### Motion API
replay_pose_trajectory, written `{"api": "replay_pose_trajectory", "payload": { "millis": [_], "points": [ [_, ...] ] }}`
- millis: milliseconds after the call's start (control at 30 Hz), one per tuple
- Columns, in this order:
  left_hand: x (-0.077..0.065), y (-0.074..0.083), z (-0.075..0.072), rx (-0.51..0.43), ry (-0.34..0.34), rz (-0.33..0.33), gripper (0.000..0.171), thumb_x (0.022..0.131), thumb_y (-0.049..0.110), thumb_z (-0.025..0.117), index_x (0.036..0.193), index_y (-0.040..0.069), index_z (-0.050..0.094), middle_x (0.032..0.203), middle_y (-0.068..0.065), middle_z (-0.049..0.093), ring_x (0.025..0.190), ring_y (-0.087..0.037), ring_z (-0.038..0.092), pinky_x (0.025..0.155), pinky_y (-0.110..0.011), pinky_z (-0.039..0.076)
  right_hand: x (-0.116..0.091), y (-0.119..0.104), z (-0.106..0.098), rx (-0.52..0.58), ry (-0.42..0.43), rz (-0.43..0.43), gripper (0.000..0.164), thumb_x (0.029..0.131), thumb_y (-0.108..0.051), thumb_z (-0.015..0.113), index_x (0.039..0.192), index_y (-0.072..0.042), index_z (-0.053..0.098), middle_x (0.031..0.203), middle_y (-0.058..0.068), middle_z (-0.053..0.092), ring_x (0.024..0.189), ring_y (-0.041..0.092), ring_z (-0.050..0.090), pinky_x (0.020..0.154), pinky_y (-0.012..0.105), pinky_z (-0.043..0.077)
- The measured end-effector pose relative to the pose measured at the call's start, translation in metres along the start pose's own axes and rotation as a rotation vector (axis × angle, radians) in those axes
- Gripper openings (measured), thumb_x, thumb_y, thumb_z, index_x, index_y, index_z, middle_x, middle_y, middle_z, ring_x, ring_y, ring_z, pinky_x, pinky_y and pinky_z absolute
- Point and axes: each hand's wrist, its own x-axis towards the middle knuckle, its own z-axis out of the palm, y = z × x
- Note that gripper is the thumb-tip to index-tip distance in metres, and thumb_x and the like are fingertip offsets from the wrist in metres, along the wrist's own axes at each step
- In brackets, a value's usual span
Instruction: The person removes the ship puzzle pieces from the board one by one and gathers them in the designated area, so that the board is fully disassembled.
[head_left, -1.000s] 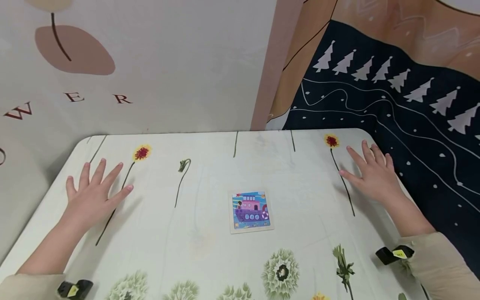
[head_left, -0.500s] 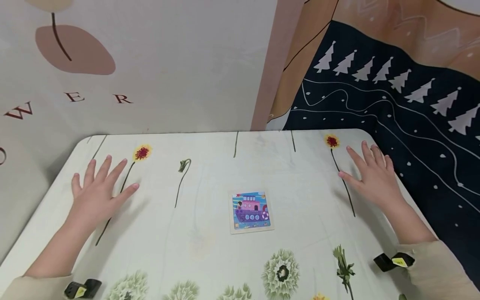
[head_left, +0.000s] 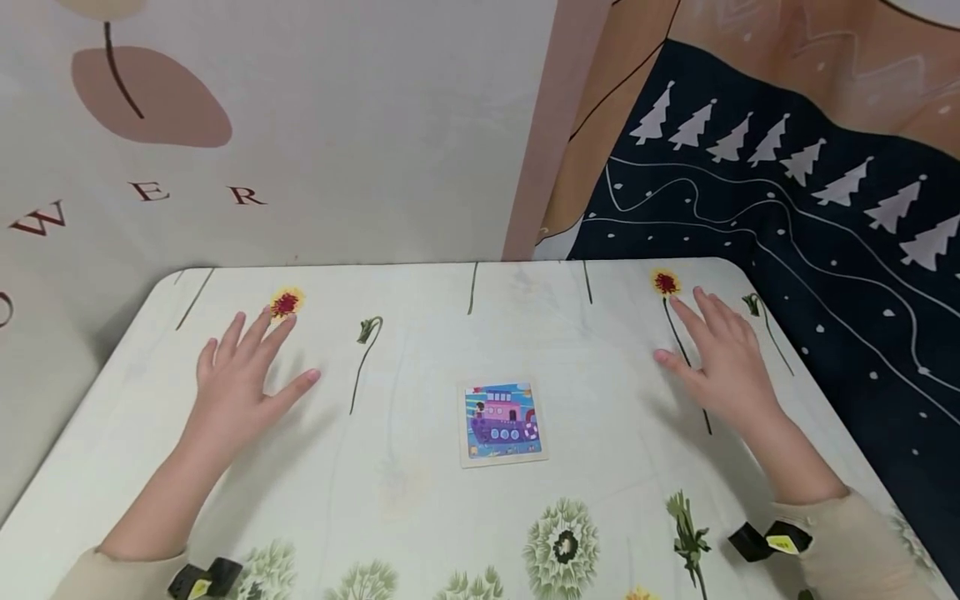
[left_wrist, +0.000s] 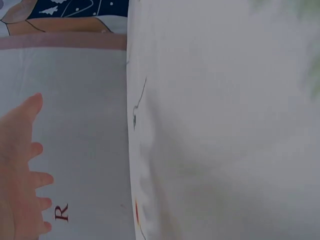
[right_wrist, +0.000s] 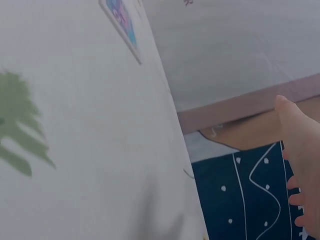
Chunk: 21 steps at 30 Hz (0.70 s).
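A small square picture puzzle (head_left: 503, 423) with a purple and pink boat in a pale frame lies flat near the middle of the table. To its left, my left hand (head_left: 238, 383) hovers over the tablecloth, fingers spread and holding nothing. My right hand (head_left: 723, 354) is held up on the other side, its thumb apart from the fingers and nothing in its grasp. The left wrist view shows the left hand (left_wrist: 20, 165) with thumb and fingertips raised above the table. In the right wrist view, a corner of the puzzle (right_wrist: 121, 22) shows beyond the right hand (right_wrist: 302, 155).
The white tablecloth (head_left: 420, 350) carries printed flowers and stems. A pale wall (head_left: 337, 133) with letters rises behind the table. Dark blue fabric with white trees (head_left: 750, 192) hangs along the right edge. Each wrist wears a black strap device (head_left: 772, 542).
My left hand has moved to the right, toward the puzzle. The right hand has shifted slightly left, its fingers closer together. The puzzle has stayed in place.
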Motion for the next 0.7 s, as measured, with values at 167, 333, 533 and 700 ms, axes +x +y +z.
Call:
{"api": "replay_pose_trajectory", "payload": {
  "millis": [167,333,533,700],
  "points": [
    [0.001,0.014,0.01,-0.048,0.017,0.043,0.075,0.087,0.043,0.066,0.148,0.012,0.036,0.153,-0.019,0.026,0.141,-0.039,0.01,0.103,-0.066,0.003,-0.001,-0.013,0.005,0.07,0.048,-0.051,0.071,0.092,-0.049,0.057,0.146,-0.007,0.038,0.15,0.024,0.026,0.138,0.041,0.019,0.109,0.058,0.009],
    [0.001,0.025,0.022,-0.117,0.041,0.07,0.071,0.084,0.039,0.071,0.144,0.013,0.041,0.149,-0.017,0.032,0.139,-0.04,0.017,0.1,-0.067,0.01,-0.001,-0.025,0.013,0.122,0.072,-0.097,0.067,0.092,-0.047,0.059,0.144,-0.008,0.042,0.148,0.024,0.032,0.136,0.043,0.024,0.107,0.059,0.013],
    [0.002,0.037,0.033,-0.209,0.045,0.081,0.068,0.083,0.031,0.074,0.142,0.013,0.045,0.145,-0.016,0.038,0.136,-0.04,0.023,0.1,-0.066,0.014,-0.001,-0.038,0.023,0.164,0.061,-0.127,0.064,0.092,-0.043,0.06,0.143,-0.009,0.044,0.149,0.018,0.033,0.135,0.041,0.027,0.106,0.059,0.017],
    [0.003,0.047,0.04,-0.291,0.048,0.086,0.064,0.082,0.026,0.076,0.138,0.011,0.049,0.141,-0.016,0.043,0.133,-0.038,0.03,0.099,-0.065,0.018,-0.002,-0.051,0.031,0.189,0.016,-0.122,0.064,0.09,-0.041,0.064,0.144,-0.011,0.044,0.151,0.014,0.032,0.137,0.038,0.025,0.103,0.062,0.019]
  ]
}}
